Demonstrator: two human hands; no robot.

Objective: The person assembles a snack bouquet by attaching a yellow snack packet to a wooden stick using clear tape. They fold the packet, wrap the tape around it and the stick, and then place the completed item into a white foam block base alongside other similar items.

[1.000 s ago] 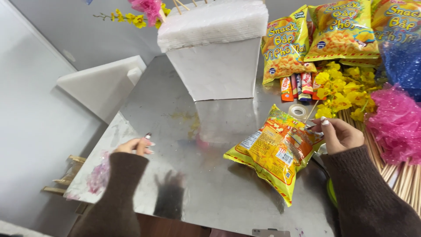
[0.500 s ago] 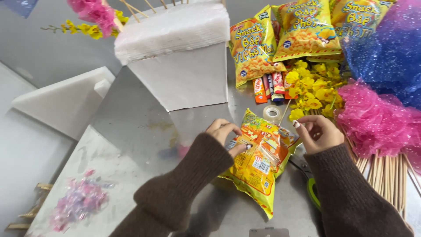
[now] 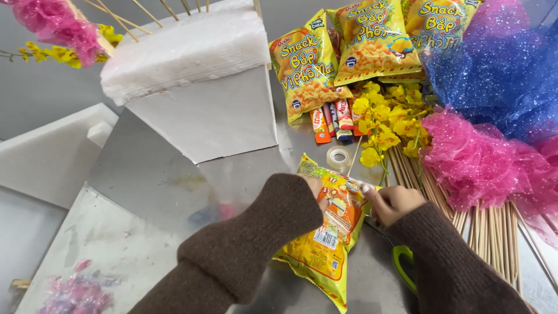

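A person in brown knitted sleeves worked at a grey metal table (image 3: 157, 174), both hands closed on a yellow and orange foil snack bag (image 3: 325, 232) that lay flat on the tabletop with its back seam up. The bag's long axis ran from its top edge, near a clear roll of tape (image 3: 338, 157), down towards the person. The left hand (image 3: 314, 185), mostly hidden by its cuff, pressed on the bag's upper left corner; how far its fingers were curled could not be told. The right hand (image 3: 392, 202) pinched the upper right edge with thumb and fingertips, fingers bent close. Both hands met the bag at its far end, about equally near. Beside the right arm lay a bundle of thin wooden skewers (image 3: 494, 232), pink glittered mesh (image 3: 476, 157) and yellow artificial flowers (image 3: 389, 116). A white foam block (image 3: 192, 52) stood beyond.
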